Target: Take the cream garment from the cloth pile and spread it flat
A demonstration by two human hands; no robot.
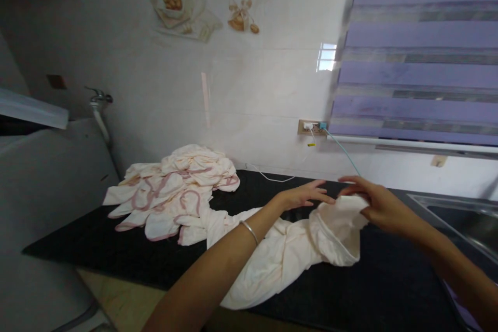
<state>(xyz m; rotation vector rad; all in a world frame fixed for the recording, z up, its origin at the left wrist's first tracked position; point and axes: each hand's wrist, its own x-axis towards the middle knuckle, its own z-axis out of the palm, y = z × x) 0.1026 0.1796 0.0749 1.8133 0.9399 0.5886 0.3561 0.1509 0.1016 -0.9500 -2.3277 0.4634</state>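
Note:
A cream-white cloth piece [284, 254] lies bunched along the dark countertop, its right end raised into a wide open mouth like a sleeve or bag. At that raised end, my right hand [375, 202] grips the edge of the fabric between thumb and fingers. My left hand [305, 196] reaches over the cloth with its fingers stretched out, the tips close to the rim of the opening; whether they touch it I cannot tell. On that wrist is a metal bangle [249, 232]. What kind of article the cloth is cannot be made out.
A heap of cream cloths with pink edging [175, 187] sits left on the black countertop [373, 290]. A sink [474, 225] is at the right. A wall socket [311, 127] has plugged-in cables. An appliance [50, 187] and a tap [97, 97] are at left.

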